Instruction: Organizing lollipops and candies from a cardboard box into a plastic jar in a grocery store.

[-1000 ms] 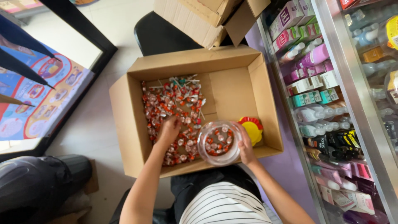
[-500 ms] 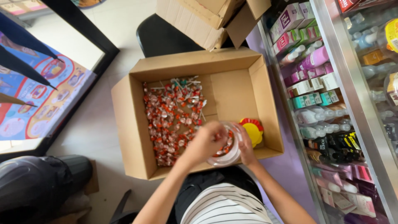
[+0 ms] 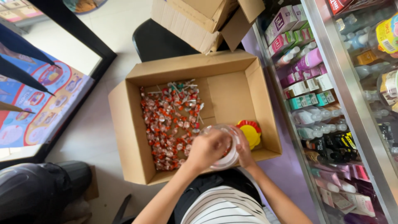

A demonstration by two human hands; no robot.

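Inside the cardboard box [image 3: 124,108], most lollipops [image 3: 170,124] lie loose on its left floor, while the left hand [image 3: 207,149], closed, covers the clear jar [image 3: 226,159] steadied by the curled right hand [image 3: 244,147], near the front wall.

Two hands [image 3: 207,148] [image 3: 243,146], one clear plastic jar [image 3: 226,159], one open cardboard box [image 3: 124,108] on the floor. Inside it, red-wrapped lollipops [image 3: 170,120] too many to count, plus one yellow-and-red lid [image 3: 251,135]. One more cardboard box [image 3: 195,20] behind.
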